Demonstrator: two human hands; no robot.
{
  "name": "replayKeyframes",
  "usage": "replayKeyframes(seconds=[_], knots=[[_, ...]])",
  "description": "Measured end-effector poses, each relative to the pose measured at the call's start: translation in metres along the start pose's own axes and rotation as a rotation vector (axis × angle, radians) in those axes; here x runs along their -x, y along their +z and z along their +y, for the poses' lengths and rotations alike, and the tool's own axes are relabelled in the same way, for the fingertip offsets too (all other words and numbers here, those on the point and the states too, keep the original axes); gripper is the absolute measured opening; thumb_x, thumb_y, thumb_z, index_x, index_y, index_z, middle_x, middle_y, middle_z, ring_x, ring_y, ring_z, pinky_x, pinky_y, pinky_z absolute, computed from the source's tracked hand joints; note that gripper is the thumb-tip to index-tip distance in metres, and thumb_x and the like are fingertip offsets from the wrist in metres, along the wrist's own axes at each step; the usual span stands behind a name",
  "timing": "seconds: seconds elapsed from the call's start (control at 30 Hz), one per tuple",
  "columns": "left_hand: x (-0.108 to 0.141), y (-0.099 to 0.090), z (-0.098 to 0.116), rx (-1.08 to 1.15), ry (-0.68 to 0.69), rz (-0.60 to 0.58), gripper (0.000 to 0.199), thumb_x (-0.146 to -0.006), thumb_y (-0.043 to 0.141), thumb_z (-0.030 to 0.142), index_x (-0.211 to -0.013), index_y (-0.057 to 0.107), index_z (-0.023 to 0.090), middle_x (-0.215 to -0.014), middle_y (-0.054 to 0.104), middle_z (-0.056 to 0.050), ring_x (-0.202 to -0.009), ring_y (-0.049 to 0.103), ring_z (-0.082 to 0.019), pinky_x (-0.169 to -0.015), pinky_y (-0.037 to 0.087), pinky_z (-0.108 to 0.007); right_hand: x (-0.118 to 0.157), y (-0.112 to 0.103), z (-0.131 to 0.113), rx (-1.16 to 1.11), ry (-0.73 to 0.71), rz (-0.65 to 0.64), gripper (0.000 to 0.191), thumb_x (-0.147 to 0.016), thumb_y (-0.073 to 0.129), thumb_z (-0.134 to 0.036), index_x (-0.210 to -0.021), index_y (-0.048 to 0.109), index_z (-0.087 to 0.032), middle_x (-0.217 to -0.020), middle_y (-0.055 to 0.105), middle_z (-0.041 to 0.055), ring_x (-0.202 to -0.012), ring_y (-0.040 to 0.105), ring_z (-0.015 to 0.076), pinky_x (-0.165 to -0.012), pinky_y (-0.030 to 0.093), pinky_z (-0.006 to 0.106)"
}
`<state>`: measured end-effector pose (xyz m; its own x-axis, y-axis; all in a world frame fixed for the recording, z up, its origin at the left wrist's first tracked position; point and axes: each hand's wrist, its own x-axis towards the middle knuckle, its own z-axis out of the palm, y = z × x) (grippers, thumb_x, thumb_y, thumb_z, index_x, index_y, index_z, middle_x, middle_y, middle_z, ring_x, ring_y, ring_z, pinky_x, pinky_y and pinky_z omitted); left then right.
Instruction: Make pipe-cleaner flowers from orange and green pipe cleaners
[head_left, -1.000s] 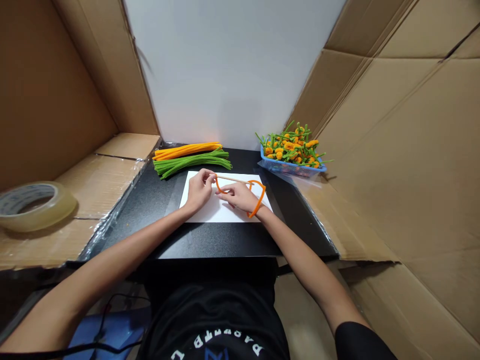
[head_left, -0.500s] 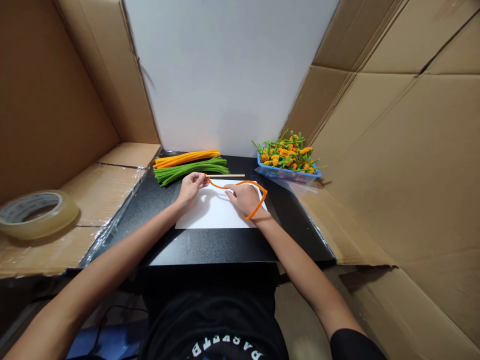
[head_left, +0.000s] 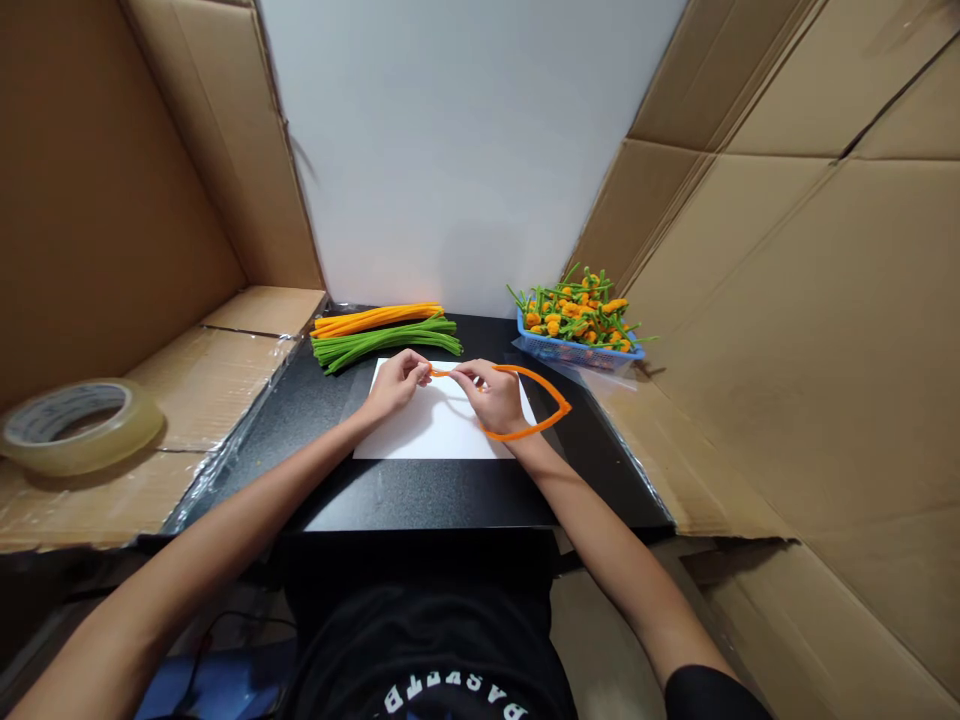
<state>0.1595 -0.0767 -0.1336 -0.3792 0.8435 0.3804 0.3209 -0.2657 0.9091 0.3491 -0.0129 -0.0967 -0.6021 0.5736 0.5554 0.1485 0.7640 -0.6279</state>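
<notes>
far left: orange pipe cleaners [head_left: 379, 318] beyond green pipe cleaners [head_left: 382, 340]
far right: blue plastic basket [head_left: 577, 353] holding orange pipe-cleaner flowers [head_left: 574, 312]
left: clear tape roll [head_left: 82, 458] on cardboard [head_left: 262, 310]

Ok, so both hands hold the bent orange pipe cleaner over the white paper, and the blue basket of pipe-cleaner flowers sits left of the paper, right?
One error: the blue basket sits right of the white paper, not left, as the head view shows. The rest stands: the left hand and right hand hold the bent orange pipe cleaner over it.
</notes>
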Motion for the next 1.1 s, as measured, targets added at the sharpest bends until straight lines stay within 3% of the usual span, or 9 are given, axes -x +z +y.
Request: replayKeyframes(seconds=[0.13, 0.27, 0.43, 0.63, 0.87, 1.1], knots=[[0.004, 0.001, 0.007, -0.086, 0.047, -0.196, 0.022, -0.082, 0.065, 0.041, -0.081, 0.064, 0.019, -0.07, 0.068, -0.003, -0.065, 0.064, -0.017, -0.064, 0.05, -0.029, -0.005, -0.007, 0.001, -0.045, 0.029, 0.051, 0.024, -0.091, 0.061, -0.041, -0.083, 0.073, -0.021, -0.087, 0.075, 0.0072, -0.082, 0.067, 0.0213, -0.082, 0.05, 0.032], [0.004, 0.001, 0.016, 0.012, 0.034, -0.322, 0.03, -0.081, 0.068, 0.048, -0.079, 0.064, 0.018, -0.069, 0.069, -0.004, -0.065, 0.065, -0.017, -0.065, 0.053, -0.029, -0.012, -0.012, 0.009, -0.117, 0.139, 0.111, 0.026, -0.089, 0.061, -0.042, -0.082, 0.072, -0.02, -0.077, 0.073, 0.0056, -0.073, 0.069, 0.0199, -0.075, 0.053, 0.03], [0.003, -0.003, 0.031, 0.243, -0.056, -0.507, 0.038, -0.078, 0.075, 0.052, -0.08, 0.066, 0.016, -0.07, 0.069, -0.006, -0.065, 0.064, -0.016, -0.067, 0.054, -0.03, -0.019, -0.017, 0.027, -0.215, 0.275, -0.107, 0.034, -0.08, 0.069, -0.049, -0.077, 0.073, -0.016, -0.065, 0.07, 0.0053, -0.062, 0.066, 0.0184, -0.063, 0.051, 0.028], [0.0, -0.007, 0.036, 0.416, -0.038, -0.225, 0.039, -0.074, 0.08, 0.051, -0.081, 0.065, 0.016, -0.072, 0.068, -0.005, -0.065, 0.062, -0.015, -0.064, 0.052, -0.029, -0.015, -0.012, 0.025, -0.284, 0.269, -0.182, 0.034, -0.082, 0.067, -0.049, -0.078, 0.074, -0.016, -0.063, 0.068, 0.0034, -0.06, 0.064, 0.0156, -0.059, 0.047, 0.024], [-0.005, -0.004, 0.023, 0.329, 0.045, 0.131, 0.042, -0.074, 0.077, 0.056, -0.081, 0.06, 0.018, -0.071, 0.066, -0.002, -0.066, 0.063, -0.014, -0.066, 0.052, -0.029, -0.005, 0.001, 0.011, -0.202, 0.155, -0.211, 0.032, -0.089, 0.061, -0.046, -0.081, 0.074, -0.018, -0.062, 0.067, 0.0019, -0.059, 0.062, 0.0151, -0.062, 0.046, 0.025], [0.002, 0.004, 0.017, 0.146, 0.079, 0.273, 0.029, -0.085, 0.066, 0.046, -0.082, 0.059, 0.017, -0.072, 0.065, -0.002, -0.065, 0.061, -0.014, -0.065, 0.049, -0.027, 0.0, 0.008, 0.007, -0.027, 0.043, -0.323, 0.028, -0.095, 0.056, -0.041, -0.094, 0.076, -0.02, -0.06, 0.067, -0.0003, -0.059, 0.062, 0.0144, -0.066, 0.041, 0.023]])
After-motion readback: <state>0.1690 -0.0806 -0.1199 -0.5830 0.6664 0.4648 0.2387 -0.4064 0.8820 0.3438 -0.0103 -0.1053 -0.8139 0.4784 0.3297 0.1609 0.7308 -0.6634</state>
